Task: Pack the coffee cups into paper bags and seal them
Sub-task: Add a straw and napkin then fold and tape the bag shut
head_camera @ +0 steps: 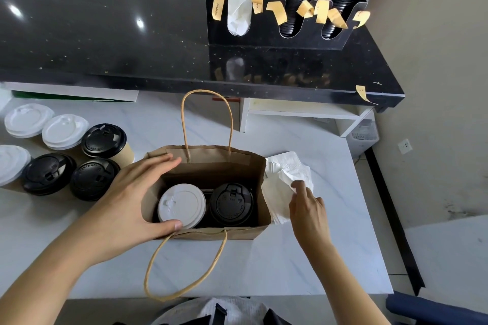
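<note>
A brown paper bag point(237, 163) with twine handles stands open on the white counter. Inside it sit a white-lidded cup point(181, 205) on the left and a black-lidded cup point(231, 204) on the right. My left hand point(132, 192) spans the bag's left end, fingers on the far rim and thumb on the near rim. My right hand point(307, 204) is just right of the bag and pinches a white napkin point(293, 174) from a small pile lying there.
Several more cups with black lids point(104, 140) and white lids point(64, 130) stand at the left. On the raised black counter point(105, 34) behind stands a black organizer point(285, 21) with lids, bags and yellow tape strips. The white counter's edge point(375, 219) drops off at the right.
</note>
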A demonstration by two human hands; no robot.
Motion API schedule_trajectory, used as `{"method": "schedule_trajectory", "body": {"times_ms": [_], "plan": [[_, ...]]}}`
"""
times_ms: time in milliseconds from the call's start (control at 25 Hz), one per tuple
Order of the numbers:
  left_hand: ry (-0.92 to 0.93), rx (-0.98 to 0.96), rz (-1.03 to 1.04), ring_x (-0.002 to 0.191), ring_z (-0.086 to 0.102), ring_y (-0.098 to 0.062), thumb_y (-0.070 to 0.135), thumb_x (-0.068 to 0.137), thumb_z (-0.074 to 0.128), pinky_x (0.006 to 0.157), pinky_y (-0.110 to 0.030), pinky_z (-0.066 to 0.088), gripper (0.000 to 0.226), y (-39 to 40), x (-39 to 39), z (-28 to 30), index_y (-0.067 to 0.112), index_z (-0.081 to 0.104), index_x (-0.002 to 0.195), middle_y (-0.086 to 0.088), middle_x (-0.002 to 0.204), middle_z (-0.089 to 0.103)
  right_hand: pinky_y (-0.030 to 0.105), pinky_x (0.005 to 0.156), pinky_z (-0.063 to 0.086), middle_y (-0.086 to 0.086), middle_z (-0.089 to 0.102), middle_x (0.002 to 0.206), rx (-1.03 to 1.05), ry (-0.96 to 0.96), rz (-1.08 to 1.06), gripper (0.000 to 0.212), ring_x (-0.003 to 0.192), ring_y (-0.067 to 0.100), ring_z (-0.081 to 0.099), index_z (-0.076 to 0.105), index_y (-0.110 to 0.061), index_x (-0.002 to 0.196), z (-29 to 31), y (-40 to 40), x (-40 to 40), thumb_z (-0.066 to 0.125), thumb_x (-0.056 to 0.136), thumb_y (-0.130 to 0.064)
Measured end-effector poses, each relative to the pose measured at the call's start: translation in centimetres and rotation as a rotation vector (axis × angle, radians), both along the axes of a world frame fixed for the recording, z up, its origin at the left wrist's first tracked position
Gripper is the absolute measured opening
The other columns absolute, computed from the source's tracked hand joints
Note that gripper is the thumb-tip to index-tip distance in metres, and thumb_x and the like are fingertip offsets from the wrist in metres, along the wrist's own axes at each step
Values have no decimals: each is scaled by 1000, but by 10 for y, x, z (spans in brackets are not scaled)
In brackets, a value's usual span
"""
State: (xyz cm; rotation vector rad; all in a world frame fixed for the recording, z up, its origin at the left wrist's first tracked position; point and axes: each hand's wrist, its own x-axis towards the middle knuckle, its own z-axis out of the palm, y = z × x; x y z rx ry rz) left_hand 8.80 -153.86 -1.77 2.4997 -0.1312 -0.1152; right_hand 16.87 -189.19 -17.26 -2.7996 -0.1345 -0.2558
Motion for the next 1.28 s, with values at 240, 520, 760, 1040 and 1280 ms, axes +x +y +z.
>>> {"method": "schedule_trajectory", "body": {"times_ms": [240,520,760,1040,1280], "plan": [[0,2,2,148,20,4,72,57,71,117,-25,19,102,0,-1,0,49,36,151,36,155,27,32,55,41,12,56,101,-7,74,106,47,62,32,52,61,-11,87,-9,-7,-6,67,60,26],[8,-4,3,147,19,7,73,58,70,116,-25,19,101,-1,-1,1,50,36,150,38,154,27,39,62,49,3,60,85,-95,60,99,25,67,28,58,64,-13,81,-14,7,-11,85,72,-25],[19,-11,8,146,19,7,73,57,70,116,-26,21,101,-1,-1,1,51,36,150,38,154,27,35,60,43,1,59,76,-9,76,60,16,59,28,55,63,-13,76,-11,5,-8,79,77,-10],[14,-4,4,147,19,7,73,58,69,117,-25,19,100,-2,-1,2,50,37,149,37,155,27,41,60,43,10,55,76,134,24,-60,15,61,37,51,54,-6,92,-1,5,-2,61,85,5],[17,-1,-1,145,16,10,69,60,75,115,-24,20,99,-2,-2,3,52,37,149,38,154,25,39,56,46,7,53,103,174,93,42,59,66,37,53,54,-24,134,6,5,1,50,87,12]]}}
